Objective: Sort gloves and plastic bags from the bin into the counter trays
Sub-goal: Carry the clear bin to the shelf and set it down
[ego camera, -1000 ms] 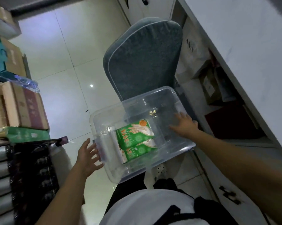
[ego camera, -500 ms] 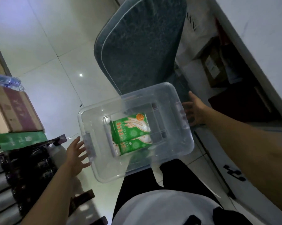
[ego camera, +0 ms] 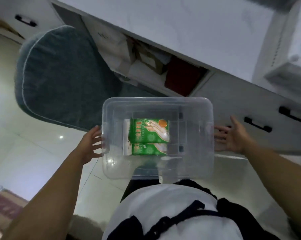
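Note:
A clear plastic bin [ego camera: 194, 163] hangs in front of my body, carried between both hands. Inside lie two green packs of disposable gloves [ego camera: 149, 132], stacked flat near the bin's left middle. My left hand [ego camera: 90, 144] grips the bin's left handle, fingers curled onto the wall. On the bin's right end, my right hand [ego camera: 232, 137] presses with the palm turned inward, the thumb up and the fingertips on the right handle. I see no loose plastic bags in the bin.
A white counter [ego camera: 198, 32] runs diagonally across the top, with a blurred pale tray [ego camera: 288, 73] at its right end. Below it an open shelf [ego camera: 146, 58] holds boxes and bags. A teal padded chair [ego camera: 59, 80] stands at the left. Drawers with black handles [ego camera: 257, 125] are at the right.
Both hands have closed on the bin's ends and it has come up and swung right, away from the chair toward the counter. My view has turned right with it.

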A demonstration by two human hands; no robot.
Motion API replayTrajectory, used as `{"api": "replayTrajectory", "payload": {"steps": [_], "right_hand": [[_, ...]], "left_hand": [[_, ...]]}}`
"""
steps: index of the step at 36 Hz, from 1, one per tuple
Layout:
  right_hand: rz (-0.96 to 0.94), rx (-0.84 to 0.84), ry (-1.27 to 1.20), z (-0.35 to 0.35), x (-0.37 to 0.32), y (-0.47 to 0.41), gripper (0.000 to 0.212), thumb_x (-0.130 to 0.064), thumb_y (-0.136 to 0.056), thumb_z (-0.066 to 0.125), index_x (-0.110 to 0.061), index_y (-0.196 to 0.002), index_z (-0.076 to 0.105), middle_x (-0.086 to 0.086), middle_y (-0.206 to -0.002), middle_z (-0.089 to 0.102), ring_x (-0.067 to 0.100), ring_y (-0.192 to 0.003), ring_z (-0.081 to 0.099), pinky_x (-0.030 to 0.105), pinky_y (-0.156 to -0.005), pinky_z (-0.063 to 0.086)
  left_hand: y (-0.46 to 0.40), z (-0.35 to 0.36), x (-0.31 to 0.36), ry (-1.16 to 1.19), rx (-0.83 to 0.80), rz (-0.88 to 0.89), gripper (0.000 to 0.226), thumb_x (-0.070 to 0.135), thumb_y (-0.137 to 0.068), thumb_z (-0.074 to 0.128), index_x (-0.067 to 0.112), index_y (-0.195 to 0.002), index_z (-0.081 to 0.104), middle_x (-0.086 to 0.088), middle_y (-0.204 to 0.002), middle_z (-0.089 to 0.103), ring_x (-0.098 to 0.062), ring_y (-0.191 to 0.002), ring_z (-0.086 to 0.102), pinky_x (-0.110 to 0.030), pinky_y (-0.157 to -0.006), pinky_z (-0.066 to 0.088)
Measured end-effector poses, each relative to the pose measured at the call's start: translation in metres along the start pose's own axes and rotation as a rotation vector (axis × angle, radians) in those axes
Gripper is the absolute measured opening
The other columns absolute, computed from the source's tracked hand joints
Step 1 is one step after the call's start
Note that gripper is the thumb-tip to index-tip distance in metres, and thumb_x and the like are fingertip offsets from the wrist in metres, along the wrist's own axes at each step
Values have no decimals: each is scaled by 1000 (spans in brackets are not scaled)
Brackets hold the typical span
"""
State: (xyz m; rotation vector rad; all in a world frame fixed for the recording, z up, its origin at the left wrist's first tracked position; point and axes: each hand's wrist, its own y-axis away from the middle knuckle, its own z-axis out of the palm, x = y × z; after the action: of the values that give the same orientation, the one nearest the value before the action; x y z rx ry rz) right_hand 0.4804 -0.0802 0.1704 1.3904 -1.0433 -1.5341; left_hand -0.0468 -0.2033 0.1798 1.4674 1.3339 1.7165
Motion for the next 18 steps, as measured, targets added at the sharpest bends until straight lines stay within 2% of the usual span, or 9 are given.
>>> {"api": "replayTrajectory", "payload": {"steps": [2, 5, 9, 11, 14, 15, 18], "right_hand": [[-33, 17, -95, -41, 25, 18, 90, -86, -77, 41, -12, -121, 66, 18, -127, 65, 39, -115, 60, 61, -79, 53], [-79, 28, -227, -104, 65, 44, 91, -86, -78, 40, -13, -124, 66, 17, -125, 67, 39, -117, 60, 66, -93, 46], [-133, 89, -369, -180, 124, 83, 83, -82, -84, 34, -15, -120, 68, 17, -125, 66, 37, -113, 60, 62, -95, 46], [-137, 151, -431, -215, 157, 101, 80, -79, -85, 38, -14, -122, 66, 17, -126, 64, 39, -114, 59, 62, -97, 44], [-121, 235, -529, -265, 210, 128, 78, -78, -84, 43, -15, -125, 63, 17, -127, 62, 41, -114, 59, 61, -94, 47], [-114, 252, -578, -280, 228, 136, 79, -80, -82, 44, -15, -124, 64, 16, -126, 62, 41, -114, 59, 61, -94, 48], [-108, 291, -733, -319, 281, 162, 85, -83, -79, 43, -15, -126, 62, 17, -128, 60, 42, -116, 57, 65, -97, 44]], "left_hand": [[0, 36, 12, -90, -31, 34, 60, 64, -87, 54, 20, -127, 63, -8, -121, 64, -32, -108, 60, -51, -78, 53], [5, 96, 22, -212, -95, 61, 56, 66, -85, 52, 22, -117, 67, -10, -121, 64, -32, -108, 60, -55, -84, 49], [18, 186, 28, -401, -169, 106, 59, 71, -79, 52, 24, -111, 70, -9, -117, 67, -32, -107, 61, -53, -77, 48], [29, 237, 28, -482, -226, 103, 57, 71, -78, 52, 25, -104, 73, -9, -108, 70, -32, -101, 63, -52, -79, 49], [43, 325, 21, -577, -319, 70, 52, 70, -80, 52, 24, -78, 77, -8, -83, 68, -30, -79, 62, -48, -77, 49], [49, 355, 15, -621, -342, 66, 55, 71, -79, 54, 21, -83, 77, -9, -83, 67, -30, -78, 61, -47, -76, 49], [72, 443, -3, -781, -364, 90, 67, 70, -83, 50, 13, -117, 63, -15, -104, 60, -32, -87, 56, -42, -76, 49]]}}
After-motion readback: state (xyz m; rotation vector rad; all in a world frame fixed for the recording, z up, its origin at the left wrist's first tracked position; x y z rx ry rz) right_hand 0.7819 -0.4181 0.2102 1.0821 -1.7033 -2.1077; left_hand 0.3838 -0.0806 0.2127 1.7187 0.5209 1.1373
